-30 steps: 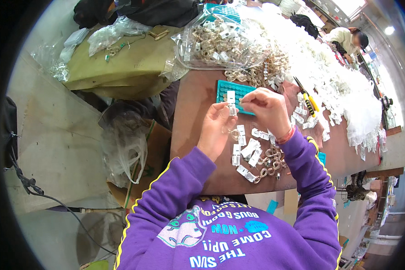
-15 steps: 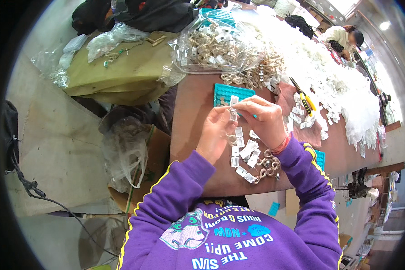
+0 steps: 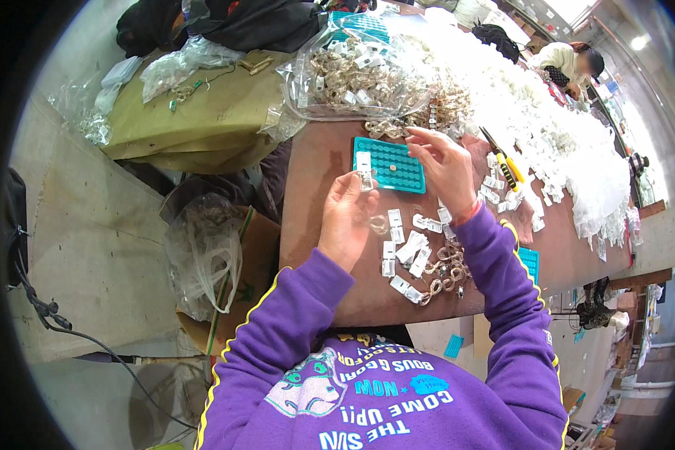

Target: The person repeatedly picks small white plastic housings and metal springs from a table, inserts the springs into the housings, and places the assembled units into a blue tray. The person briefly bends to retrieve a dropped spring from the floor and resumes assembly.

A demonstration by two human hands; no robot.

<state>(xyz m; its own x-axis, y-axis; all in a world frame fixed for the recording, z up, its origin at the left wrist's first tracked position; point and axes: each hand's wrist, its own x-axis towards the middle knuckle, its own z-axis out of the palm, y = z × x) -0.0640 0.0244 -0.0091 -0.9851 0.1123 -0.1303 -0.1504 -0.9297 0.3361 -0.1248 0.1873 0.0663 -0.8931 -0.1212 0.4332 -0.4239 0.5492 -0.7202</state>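
My left hand (image 3: pixel 346 214) is closed, pinching a small white plastic tag (image 3: pixel 364 162) upright between thumb and fingers. A beige cord loop (image 3: pixel 378 223) hangs below that hand. My right hand (image 3: pixel 444 165) is raised at the right edge of a teal grid tray (image 3: pixel 407 180), thumb and fingers apart, with nothing visible in them. One small round pale piece (image 3: pixel 392 168) sits on the tray. Nearer to me on the table, several white tags (image 3: pixel 412 246) lie loosely together, beside a cluster of beige cord loops (image 3: pixel 448 274).
Yellow-and-black pliers (image 3: pixel 511 171) lie on a pink cloth (image 3: pixel 531 211) at the right. Behind the tray stands a clear bag of corded tags (image 3: pixel 352 79). A big heap of white pieces (image 3: pixel 555 142) covers the far right. A co-worker (image 3: pixel 566 66) sits beyond it.
My hands have parted: the left moved left and nearer with the white tag, while the right lifted away and opened. More of the teal tray shows now.
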